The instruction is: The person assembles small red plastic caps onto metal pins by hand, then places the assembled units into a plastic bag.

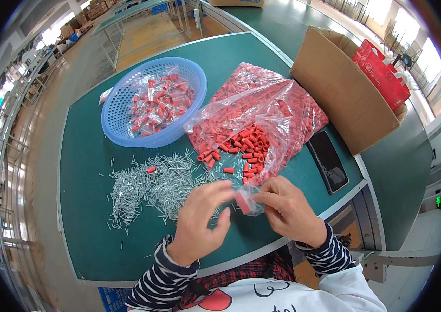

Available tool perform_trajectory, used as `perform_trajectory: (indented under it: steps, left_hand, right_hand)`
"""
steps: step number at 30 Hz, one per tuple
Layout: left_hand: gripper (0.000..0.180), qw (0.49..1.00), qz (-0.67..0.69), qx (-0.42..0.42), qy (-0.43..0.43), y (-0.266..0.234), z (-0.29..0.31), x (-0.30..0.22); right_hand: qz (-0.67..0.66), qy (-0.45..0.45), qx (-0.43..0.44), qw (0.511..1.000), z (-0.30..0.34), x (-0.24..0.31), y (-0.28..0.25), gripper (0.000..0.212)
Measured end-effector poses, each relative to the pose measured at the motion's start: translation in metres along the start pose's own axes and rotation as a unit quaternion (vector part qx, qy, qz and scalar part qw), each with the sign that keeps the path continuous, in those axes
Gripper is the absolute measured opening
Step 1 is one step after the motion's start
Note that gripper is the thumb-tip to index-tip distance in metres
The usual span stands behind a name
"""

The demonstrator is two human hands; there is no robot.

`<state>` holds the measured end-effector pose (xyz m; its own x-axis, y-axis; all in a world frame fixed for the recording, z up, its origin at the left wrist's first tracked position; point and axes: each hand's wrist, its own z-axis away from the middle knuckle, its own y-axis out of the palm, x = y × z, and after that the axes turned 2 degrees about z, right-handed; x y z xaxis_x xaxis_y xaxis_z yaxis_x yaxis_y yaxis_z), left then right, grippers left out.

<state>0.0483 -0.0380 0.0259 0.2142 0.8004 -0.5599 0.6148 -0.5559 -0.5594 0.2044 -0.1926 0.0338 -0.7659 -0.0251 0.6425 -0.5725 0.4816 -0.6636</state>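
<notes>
Pinched in the fingers of my right hand (289, 210) is a small clear plastic bag (254, 204) with a red piece inside. My left hand (204, 217) is just left of that bag, thumb and fingers apart, with nothing visible in it. Beyond my left hand spreads a loose pile of small silver screws or pins (160, 184), with one red piece lying among them. Past both hands lies a large clear bag (277, 106) full of red tubular caps, its mouth toward me. Several red caps (249, 145) spill from that mouth onto the table.
A blue perforated basket (114, 112) at the back left holds several small filled bags. A black phone (327, 162) lies on the right. An open cardboard box (335, 88) with a red paper bag (381, 73) stands behind it. The green table (88, 229) has a metal-edged front.
</notes>
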Motion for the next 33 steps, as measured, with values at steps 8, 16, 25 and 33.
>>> perform_trajectory:
  steps: [8, 16, 25, 33]
  left_hand:
    - [0.073, 0.987, 0.059, 0.128, -0.077, 0.031, -0.015, 0.015]
    - [0.053, 0.968, 0.189, 0.061, -0.151, 0.034, -0.014, 0.002]
    - [0.052, 0.954, 0.257, 0.026, -0.154, 0.031, 0.013, -0.002]
    - [0.061, 0.907, 0.374, 0.02, -0.192, 0.036, 0.021, 0.002]
  right_hand:
    - [-0.055, 0.062, 0.002, 0.997, 0.016, -0.028, -0.015, 0.04]
    - [-0.259, 0.169, 0.038, 0.95, 0.03, -0.036, -0.026, 0.037]
    - [-0.262, 0.105, 0.088, 0.955, 0.025, -0.03, -0.016, 0.03]
    - [-0.183, 0.059, -0.003, 0.981, 0.028, -0.023, 0.002, 0.028]
